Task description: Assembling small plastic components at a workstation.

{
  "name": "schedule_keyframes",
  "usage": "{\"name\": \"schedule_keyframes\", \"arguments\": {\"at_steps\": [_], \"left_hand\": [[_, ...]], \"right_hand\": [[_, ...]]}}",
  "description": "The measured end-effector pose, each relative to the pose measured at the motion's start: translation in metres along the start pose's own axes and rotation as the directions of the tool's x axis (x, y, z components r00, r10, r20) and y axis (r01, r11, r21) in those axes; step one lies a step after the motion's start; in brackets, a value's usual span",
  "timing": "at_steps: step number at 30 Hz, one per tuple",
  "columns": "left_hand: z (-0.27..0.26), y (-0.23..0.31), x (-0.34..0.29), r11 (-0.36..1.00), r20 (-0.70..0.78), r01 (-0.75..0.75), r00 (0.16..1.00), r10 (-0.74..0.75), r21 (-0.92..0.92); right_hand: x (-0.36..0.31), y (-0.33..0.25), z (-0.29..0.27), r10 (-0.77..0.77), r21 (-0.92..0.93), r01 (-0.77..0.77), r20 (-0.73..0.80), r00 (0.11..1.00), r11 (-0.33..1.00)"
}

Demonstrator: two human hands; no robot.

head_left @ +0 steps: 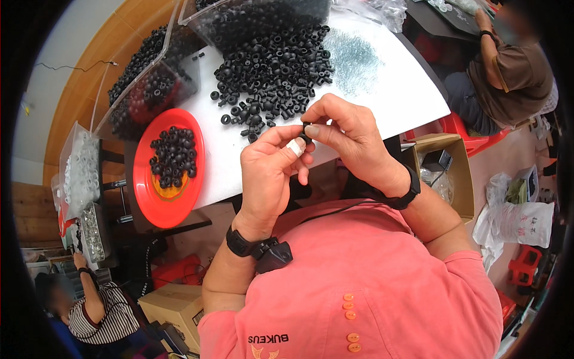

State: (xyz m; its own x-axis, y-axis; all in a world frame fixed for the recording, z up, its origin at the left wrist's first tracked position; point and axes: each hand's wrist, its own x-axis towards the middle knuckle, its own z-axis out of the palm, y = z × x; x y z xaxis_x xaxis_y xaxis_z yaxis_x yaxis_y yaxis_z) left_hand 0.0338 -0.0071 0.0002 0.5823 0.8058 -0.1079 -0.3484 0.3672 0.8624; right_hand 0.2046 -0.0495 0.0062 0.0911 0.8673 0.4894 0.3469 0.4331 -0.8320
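Both my hands meet over the near edge of the white tabletop (pixel 406 90). Between the fingertips of my left hand (pixel 269 164) and my right hand (pixel 359 140) is a small black part (pixel 307 133), mostly covered by the fingers. White tape wraps my left thumb. Just beyond my hands spreads a heap of loose black parts (pixel 272 75), some ring-shaped and some stubby plugs. To the left, a red plate (pixel 146 203) holds a cluster of round black parts (pixel 173 152), which look assembled.
Clear bins of black parts (pixel 152 78) stand at the back left, beside another clear bin (pixel 257 24). Small clear pieces (pixel 353 63) lie right of the heap. An open cardboard box (pixel 463 179) sits to my right. Co-workers sit at right (pixel 508 72) and lower left (pixel 98 314).
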Motion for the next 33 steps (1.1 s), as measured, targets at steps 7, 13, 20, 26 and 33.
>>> {"name": "schedule_keyframes", "arguments": {"at_steps": [7, 13, 20, 26, 33], "left_hand": [[0.001, -0.002, -0.003, 1.0, -0.039, -0.005, 0.999, 0.005, -0.004], [0.005, -0.003, -0.004, 0.998, -0.063, 0.0, 0.998, 0.004, 0.059], [0.008, -0.007, -0.006, 0.992, -0.075, -0.04, 0.996, 0.049, 0.118], [0.008, -0.01, -0.005, 0.991, -0.073, -0.052, 0.995, 0.061, 0.12], [0.006, -0.008, -0.005, 0.988, -0.06, -0.054, 0.996, 0.063, 0.145]], "right_hand": [[-0.017, 0.002, 0.008, 0.014, 0.056, -0.011, -0.06, 0.998, 0.998], [-0.01, 0.009, -0.007, -0.191, -0.222, 0.196, 0.042, 0.981, 0.955], [-0.006, 0.002, -0.006, -0.322, -0.496, 0.344, 0.133, 0.937, 0.797], [-0.008, 0.011, 0.001, -0.246, -0.353, 0.24, 0.027, 0.969, 0.904], [-0.01, 0.0, -0.001, -0.302, -0.495, 0.315, 0.108, 0.947, 0.81]]}}
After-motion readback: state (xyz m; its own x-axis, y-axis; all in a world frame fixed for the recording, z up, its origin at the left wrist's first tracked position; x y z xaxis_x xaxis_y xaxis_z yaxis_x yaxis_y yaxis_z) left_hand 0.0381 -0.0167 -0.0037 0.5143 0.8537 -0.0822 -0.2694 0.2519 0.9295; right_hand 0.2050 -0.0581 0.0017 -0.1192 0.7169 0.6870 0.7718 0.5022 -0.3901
